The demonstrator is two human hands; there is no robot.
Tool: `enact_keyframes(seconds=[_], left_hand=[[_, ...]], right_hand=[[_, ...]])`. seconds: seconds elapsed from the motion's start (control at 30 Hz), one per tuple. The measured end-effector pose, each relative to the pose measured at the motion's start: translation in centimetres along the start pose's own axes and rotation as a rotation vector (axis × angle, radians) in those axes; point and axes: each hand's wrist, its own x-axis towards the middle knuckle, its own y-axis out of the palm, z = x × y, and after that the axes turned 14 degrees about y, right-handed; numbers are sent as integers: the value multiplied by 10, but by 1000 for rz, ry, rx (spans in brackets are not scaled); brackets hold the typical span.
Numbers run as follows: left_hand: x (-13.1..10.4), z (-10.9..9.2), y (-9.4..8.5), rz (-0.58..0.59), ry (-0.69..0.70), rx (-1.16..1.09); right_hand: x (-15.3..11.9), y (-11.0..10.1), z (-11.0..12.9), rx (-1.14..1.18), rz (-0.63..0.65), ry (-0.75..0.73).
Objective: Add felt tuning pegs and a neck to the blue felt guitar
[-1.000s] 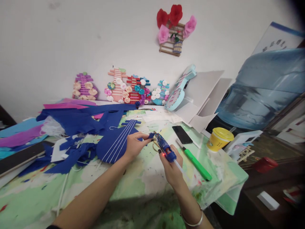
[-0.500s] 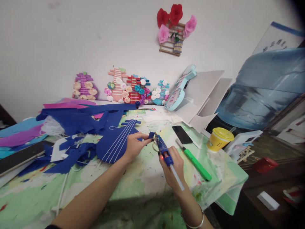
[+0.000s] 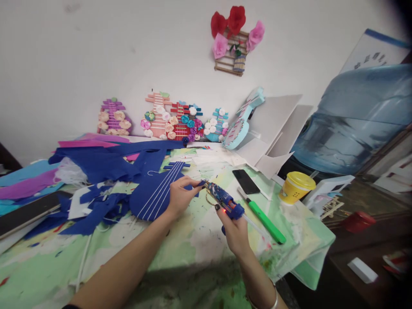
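Observation:
A small dark blue piece is pinched in the fingertips of my left hand. My right hand grips a blue glue gun with a lit red light, and a white glue stick pokes out of its back. The gun's nozzle meets or nearly meets the blue piece; I cannot tell whether they touch. Beside my left hand lies a blue pipa-shaped craft with white strings, partly hidden by that hand.
A green-handled knife and a black phone lie to the right, near a yellow tub. Blue scraps cover the left. Decorated pipa crafts lean on the wall. A large water bottle stands at right.
My right hand has turned the glue gun, so its back end swings right and its nozzle comes closer to the blue piece. The piece has tilted flatter in my left fingers.

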Motion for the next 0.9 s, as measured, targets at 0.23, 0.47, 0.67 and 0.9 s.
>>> enact_keyframes(seconds=[0.23, 0.47, 0.67, 0.9], left_hand=[[0, -2, 0, -11, 1, 4], [0, -2, 0, -16, 17, 15], [0, 0, 1, -11, 26, -7], [0, -3, 1, -14, 9, -12]], right_hand=[[0, -1, 3, 55, 60, 59], [2, -3, 7, 70, 46, 45], [-2, -1, 4, 55, 21, 95], [-3, -3, 3, 45, 53, 47]])
